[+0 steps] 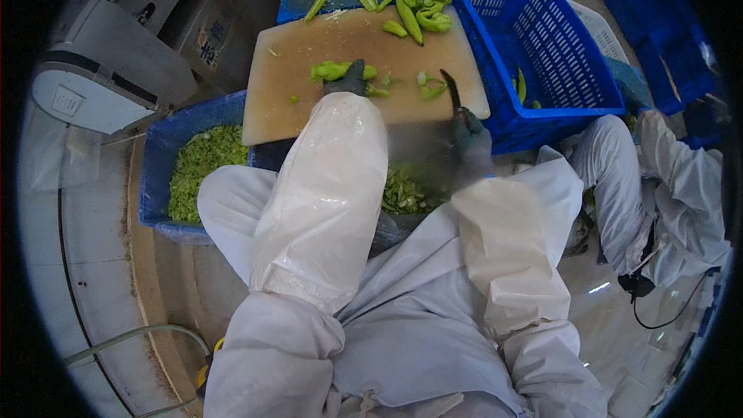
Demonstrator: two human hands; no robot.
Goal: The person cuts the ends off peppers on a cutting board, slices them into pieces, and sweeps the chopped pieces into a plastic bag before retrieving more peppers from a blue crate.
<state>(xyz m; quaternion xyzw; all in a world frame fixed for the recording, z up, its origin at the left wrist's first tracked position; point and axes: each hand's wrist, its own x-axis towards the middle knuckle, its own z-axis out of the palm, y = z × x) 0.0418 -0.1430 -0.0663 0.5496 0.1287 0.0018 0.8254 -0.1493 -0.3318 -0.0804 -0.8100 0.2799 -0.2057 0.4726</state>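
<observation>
My left hand (348, 80), in a dark glove, is closed over a long green pepper (329, 70) lying on the cutting board (290, 112). My right hand (470, 138), also gloved, grips a knife (450, 90) at the board's right edge, its dark narrow blade pointing up and away. Between the hands lie cut pepper pieces (431, 87). Several whole green peppers (418, 6) are heaped at the far edge of the board. White sleeve covers reach over both forearms.
A blue crate (495, 70) with a few peppers stands right of the board. A blue bin (155, 186) of chopped green pepper is at the left. More chopped pepper (404, 192) lies below the board, between my legs. Another person (619, 186) in white sits at the right.
</observation>
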